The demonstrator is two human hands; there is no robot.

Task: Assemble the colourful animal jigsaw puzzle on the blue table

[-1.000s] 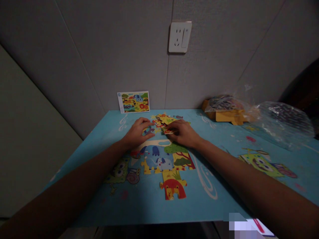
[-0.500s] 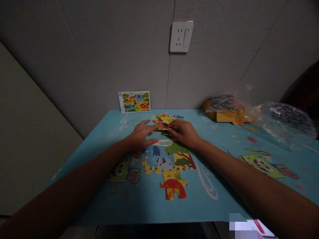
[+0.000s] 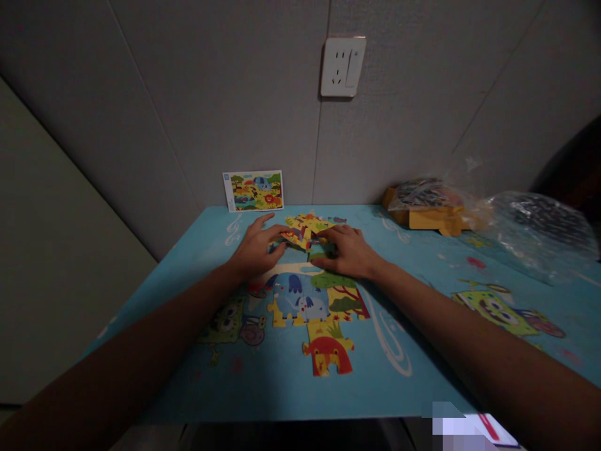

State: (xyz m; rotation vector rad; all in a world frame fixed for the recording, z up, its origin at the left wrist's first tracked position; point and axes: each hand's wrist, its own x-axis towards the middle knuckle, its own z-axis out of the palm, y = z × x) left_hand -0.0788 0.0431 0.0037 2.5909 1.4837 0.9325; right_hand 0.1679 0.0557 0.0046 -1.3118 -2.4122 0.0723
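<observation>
A partly joined jigsaw (image 3: pixel 307 304) with elephants, a tree and a lion lies on the blue cartoon-printed table (image 3: pixel 413 351). Beyond it sits a heap of loose puzzle pieces (image 3: pixel 307 227). My left hand (image 3: pixel 256 249) rests at the heap's left side, fingers partly spread, its fingertips lifting the edge of some pieces. My right hand (image 3: pixel 347 250) lies at the heap's right side, its fingers curled on a green piece (image 3: pixel 320 250).
A reference picture card (image 3: pixel 253 190) leans on the wall at the table's back. A yellow box in clear plastic (image 3: pixel 425 203) and a second plastic bag (image 3: pixel 539 228) lie at the back right. A wall socket (image 3: pixel 342 66) is above.
My left hand slid forward and left along the heap, tilting some pieces up. My right hand shifted slightly and now covers a green piece.
</observation>
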